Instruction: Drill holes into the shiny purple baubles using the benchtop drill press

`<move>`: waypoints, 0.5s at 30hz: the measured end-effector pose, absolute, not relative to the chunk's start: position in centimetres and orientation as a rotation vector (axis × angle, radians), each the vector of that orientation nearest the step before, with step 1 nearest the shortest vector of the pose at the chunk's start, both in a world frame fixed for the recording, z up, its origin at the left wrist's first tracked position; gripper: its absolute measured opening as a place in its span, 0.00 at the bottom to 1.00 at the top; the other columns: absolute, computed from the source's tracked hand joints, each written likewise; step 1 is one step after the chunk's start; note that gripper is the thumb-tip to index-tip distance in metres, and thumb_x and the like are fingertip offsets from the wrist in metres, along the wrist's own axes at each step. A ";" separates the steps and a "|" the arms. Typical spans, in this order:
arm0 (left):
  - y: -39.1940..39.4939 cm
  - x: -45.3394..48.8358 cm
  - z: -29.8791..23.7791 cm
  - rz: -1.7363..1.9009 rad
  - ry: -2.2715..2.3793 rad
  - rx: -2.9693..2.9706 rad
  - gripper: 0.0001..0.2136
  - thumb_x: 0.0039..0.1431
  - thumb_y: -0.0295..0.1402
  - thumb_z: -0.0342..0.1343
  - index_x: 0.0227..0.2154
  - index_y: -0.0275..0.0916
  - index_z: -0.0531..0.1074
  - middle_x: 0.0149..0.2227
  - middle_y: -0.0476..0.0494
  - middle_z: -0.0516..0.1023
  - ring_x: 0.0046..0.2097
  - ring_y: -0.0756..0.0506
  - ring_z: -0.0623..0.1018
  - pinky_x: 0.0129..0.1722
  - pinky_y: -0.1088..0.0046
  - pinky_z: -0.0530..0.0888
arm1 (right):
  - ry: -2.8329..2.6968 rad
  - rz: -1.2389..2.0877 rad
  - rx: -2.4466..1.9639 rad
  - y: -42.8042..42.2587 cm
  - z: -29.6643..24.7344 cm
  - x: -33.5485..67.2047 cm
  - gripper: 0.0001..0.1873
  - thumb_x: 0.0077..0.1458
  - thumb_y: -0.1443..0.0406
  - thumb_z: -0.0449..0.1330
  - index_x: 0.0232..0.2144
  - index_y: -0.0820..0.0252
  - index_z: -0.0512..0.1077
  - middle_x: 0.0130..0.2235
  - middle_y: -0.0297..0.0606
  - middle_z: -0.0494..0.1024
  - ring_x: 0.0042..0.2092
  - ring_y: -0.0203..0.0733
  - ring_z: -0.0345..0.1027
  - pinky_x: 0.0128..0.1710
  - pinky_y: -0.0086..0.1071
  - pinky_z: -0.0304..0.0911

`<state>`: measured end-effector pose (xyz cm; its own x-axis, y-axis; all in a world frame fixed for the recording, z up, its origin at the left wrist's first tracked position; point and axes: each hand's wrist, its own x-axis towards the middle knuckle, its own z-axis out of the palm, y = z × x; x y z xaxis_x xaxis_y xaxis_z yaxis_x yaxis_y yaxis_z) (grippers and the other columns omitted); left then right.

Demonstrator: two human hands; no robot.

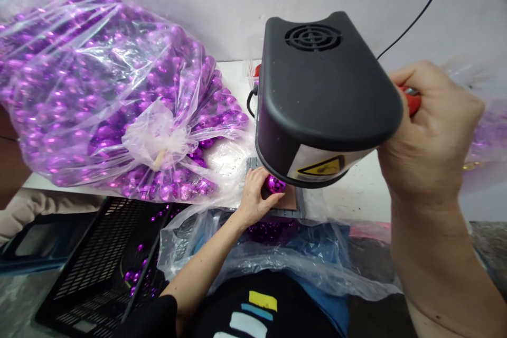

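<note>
My left hand (254,195) reaches over a small board (288,199) on the white table, its thumb and fingers closed around a shiny purple ball (276,184). Right above the ball stands a bulky black machine housing (328,90) with a round vent on top and a yellow warning label (321,166), and it hides part of the board. On the housing's right side, my right hand (430,116) is wrapped around a red handle (412,101), most of which is covered by my fingers.
At the left, a big tied clear bag (99,79) bulges with purple balls. Below it stands a black plastic crate (85,269) with several loose balls. An open clear bag (317,259) holding purple pieces hangs at the table's front edge. A black cable (422,10) runs along the wall.
</note>
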<state>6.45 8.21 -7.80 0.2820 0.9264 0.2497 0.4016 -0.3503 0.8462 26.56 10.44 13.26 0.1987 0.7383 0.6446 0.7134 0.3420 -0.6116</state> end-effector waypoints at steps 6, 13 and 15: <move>8.3 6.1 -7.5 0.887 1.127 1.867 0.18 0.61 0.46 0.61 0.49 0.42 0.74 0.50 0.38 0.79 0.57 0.34 0.75 0.67 0.44 0.59 | -1.501 0.026 -1.368 10.6 12.9 26.7 0.19 0.62 0.53 0.55 0.31 0.63 0.70 0.25 0.29 0.61 0.30 0.23 0.52 0.31 0.26 0.48; 8.1 6.0 -7.0 0.906 1.153 1.865 0.27 0.61 0.53 0.57 0.55 0.39 0.72 0.54 0.34 0.78 0.58 0.33 0.74 0.68 0.44 0.56 | -1.598 -0.219 -1.351 7.9 11.9 26.9 0.14 0.64 0.56 0.54 0.35 0.60 0.72 0.31 0.31 0.72 0.31 0.24 0.61 0.31 0.25 0.55; 8.1 6.0 -7.0 0.890 1.156 1.860 0.26 0.60 0.53 0.58 0.54 0.40 0.73 0.53 0.36 0.79 0.57 0.34 0.75 0.68 0.44 0.58 | -1.595 -0.300 -1.355 6.1 10.7 27.2 0.15 0.63 0.55 0.55 0.32 0.60 0.73 0.32 0.33 0.75 0.31 0.26 0.65 0.31 0.26 0.59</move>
<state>6.02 8.07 -7.00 0.3476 0.9233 0.1637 0.3949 -0.3025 0.8675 27.16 6.11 10.73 0.1059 0.6122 0.7836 0.8552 0.3460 -0.3859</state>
